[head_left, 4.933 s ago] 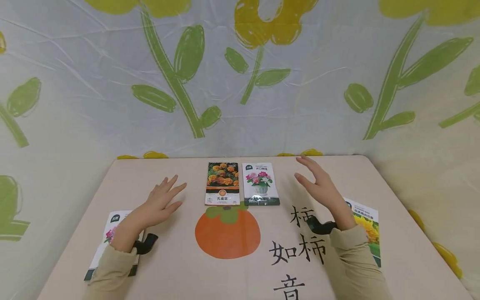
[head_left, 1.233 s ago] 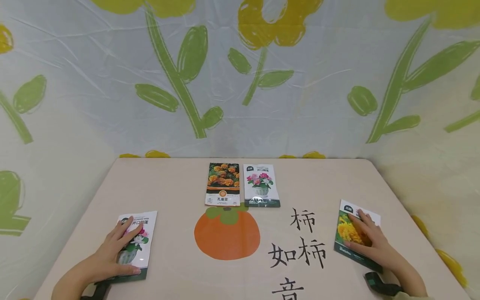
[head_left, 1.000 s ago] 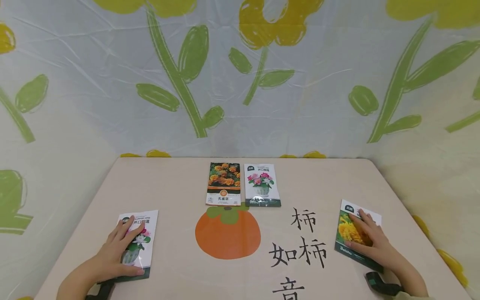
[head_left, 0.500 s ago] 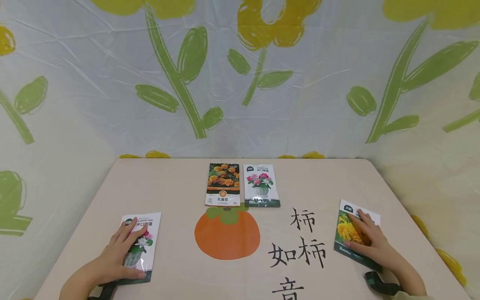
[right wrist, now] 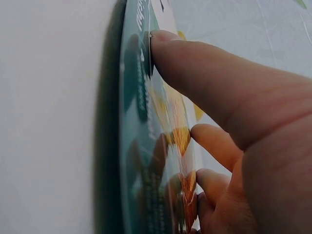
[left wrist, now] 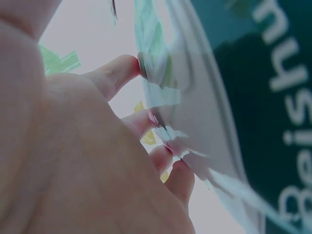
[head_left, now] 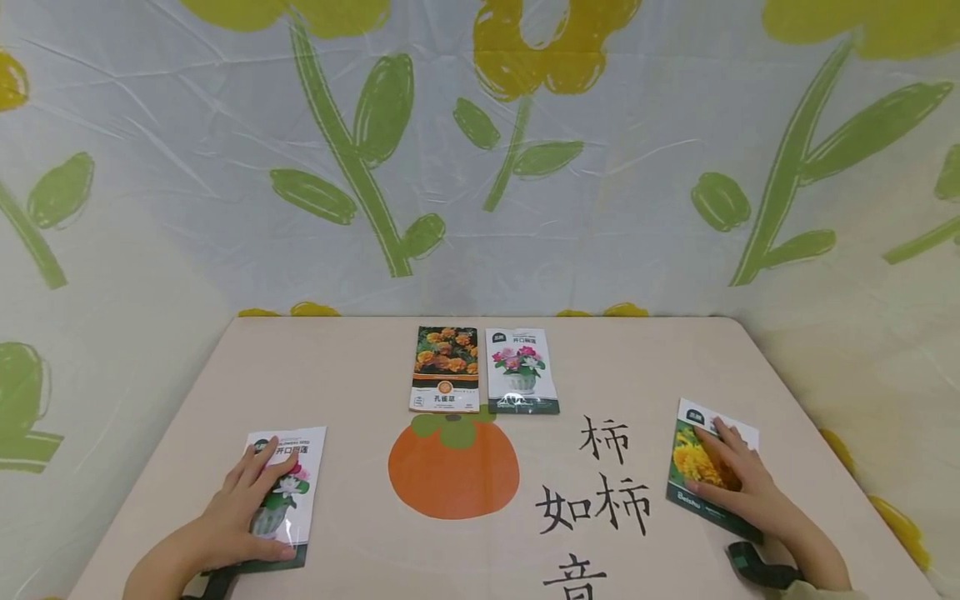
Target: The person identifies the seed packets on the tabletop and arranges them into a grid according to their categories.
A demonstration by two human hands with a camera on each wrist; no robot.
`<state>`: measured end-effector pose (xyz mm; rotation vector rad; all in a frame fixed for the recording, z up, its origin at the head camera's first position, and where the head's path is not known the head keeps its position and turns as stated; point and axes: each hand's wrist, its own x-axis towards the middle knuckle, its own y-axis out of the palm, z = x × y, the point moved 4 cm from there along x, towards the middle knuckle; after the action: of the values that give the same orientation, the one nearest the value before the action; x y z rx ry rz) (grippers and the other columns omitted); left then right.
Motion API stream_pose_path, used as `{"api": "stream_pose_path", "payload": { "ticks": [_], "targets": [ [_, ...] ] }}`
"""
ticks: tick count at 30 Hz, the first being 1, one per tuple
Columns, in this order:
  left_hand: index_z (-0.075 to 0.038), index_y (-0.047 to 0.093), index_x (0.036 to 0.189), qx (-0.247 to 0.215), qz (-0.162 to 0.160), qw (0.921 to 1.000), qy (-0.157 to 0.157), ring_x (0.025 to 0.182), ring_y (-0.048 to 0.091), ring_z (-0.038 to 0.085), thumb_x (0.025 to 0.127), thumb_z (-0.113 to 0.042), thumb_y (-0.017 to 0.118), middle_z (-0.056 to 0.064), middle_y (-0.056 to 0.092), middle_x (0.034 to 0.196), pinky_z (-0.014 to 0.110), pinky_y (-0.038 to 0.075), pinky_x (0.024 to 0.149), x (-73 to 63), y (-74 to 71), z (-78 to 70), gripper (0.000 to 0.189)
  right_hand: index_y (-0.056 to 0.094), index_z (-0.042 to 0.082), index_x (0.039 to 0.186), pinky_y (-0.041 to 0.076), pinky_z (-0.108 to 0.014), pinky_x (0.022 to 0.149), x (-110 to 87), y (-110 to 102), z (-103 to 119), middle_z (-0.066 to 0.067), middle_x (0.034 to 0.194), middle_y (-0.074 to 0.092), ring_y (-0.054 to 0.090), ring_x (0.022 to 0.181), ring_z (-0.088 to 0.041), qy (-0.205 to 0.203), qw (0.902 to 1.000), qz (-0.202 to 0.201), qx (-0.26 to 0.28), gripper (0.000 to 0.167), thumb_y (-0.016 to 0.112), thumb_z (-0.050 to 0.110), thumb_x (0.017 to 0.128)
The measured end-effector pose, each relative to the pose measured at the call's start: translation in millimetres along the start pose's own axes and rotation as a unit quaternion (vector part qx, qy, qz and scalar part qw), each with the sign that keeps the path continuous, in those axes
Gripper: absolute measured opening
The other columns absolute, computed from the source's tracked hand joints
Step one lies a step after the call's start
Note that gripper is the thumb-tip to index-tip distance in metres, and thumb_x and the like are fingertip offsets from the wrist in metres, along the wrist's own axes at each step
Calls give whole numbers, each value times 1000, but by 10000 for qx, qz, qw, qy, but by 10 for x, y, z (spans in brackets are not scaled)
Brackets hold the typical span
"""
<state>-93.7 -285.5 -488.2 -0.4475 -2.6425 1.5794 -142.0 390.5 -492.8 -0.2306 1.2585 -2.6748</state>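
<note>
My left hand (head_left: 228, 517) rests with spread fingers on a white seed packet (head_left: 303, 492) with pink flowers and a dark green bottom band, at the table's left. In the left wrist view its fingertips (left wrist: 127, 66) touch the packet's glossy face. At the right, my right hand (head_left: 750, 496) lies over another seed packet (head_left: 686, 458), showing yellow flowers and tilted on the table. The right wrist view has the thumb (right wrist: 195, 63) and fingertips pressing on that packet's front. Palms and fingers hide part of both packets.
Two more seed packets lie side by side at the back middle: one with orange flowers (head_left: 446, 367), one white with pink flowers (head_left: 522, 371). The pale table (head_left: 360, 367) carries a printed persimmon (head_left: 453, 471) and black characters. A flower-printed cloth (head_left: 600, 250) stands behind.
Both hands, raised over the table at first, have come down onto the outer packets. The right packet has turned. Over the last second the left hand has slid its packet slightly rightward and nearer.
</note>
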Motion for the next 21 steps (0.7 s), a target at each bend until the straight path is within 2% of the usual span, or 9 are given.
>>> {"api": "stream_pose_path", "payload": {
  "ticks": [12,21],
  "targets": [
    [-17,41,149,-8,40,10000,51,140,8,56,57,-60,86,21,15,159,87,21,88,6,28,-74,111,34,-2,150,-19,-68,107,-1,-4,3,-38,156,6,-11,143,-56,22,10000,15,-36,80,74,20,85],
    [-18,42,149,82,49,9999,-80,140,8,54,54,-62,86,20,15,160,86,21,90,26,72,-69,113,34,-1,150,-19,-67,108,7,11,-17,-38,157,6,-10,144,-55,-7,10000,9,-41,80,74,22,85]
  ]
}}
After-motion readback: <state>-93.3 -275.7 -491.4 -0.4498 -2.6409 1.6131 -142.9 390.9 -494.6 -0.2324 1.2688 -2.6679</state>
